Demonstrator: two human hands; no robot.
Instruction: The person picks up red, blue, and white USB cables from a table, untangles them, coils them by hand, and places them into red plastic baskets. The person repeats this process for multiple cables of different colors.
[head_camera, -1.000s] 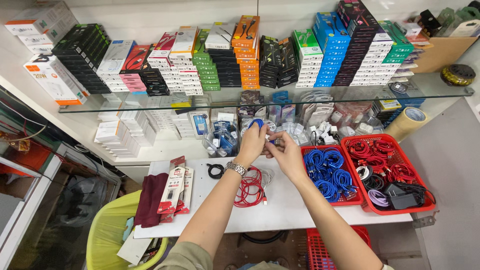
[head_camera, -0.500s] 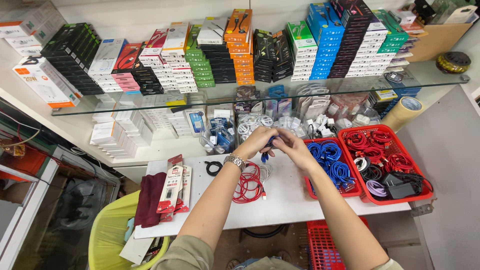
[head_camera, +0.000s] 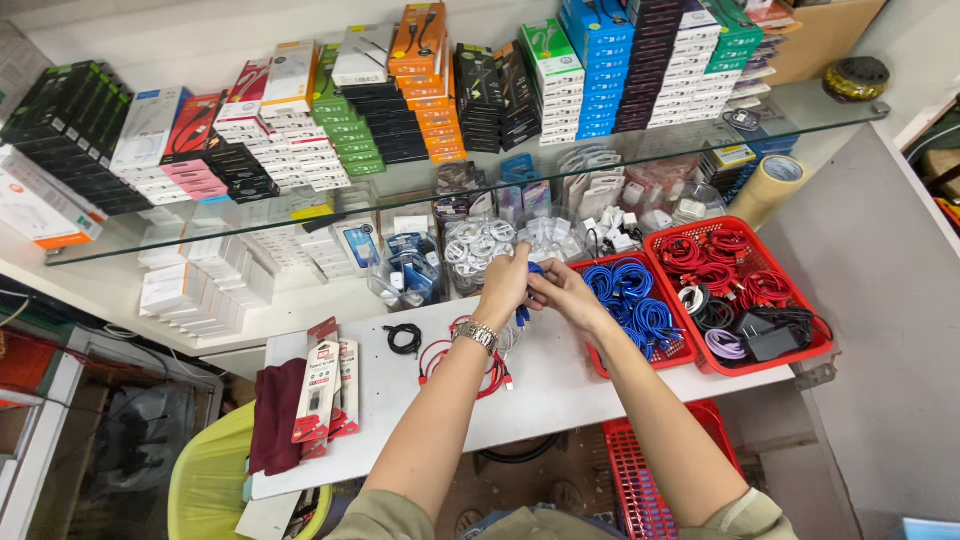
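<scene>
Both my left hand (head_camera: 505, 283) and right hand (head_camera: 562, 292) have fingers clamped on a blue cable (head_camera: 524, 312), likely light and limp, best gripped at its coil, red tray (head_camera: 640, 360) at three o'clock.

Bare white desk (head_camera: 570, 385) lies open below the hands and between the coiled black cable (head_camera: 404, 338) and the tangled red cables (head_camera: 470, 365), while the red plastic tray of blue cables (head_camera: 640, 315) blocks the right and the glass shelf (head_camera: 300, 205) overhangs behind.
</scene>
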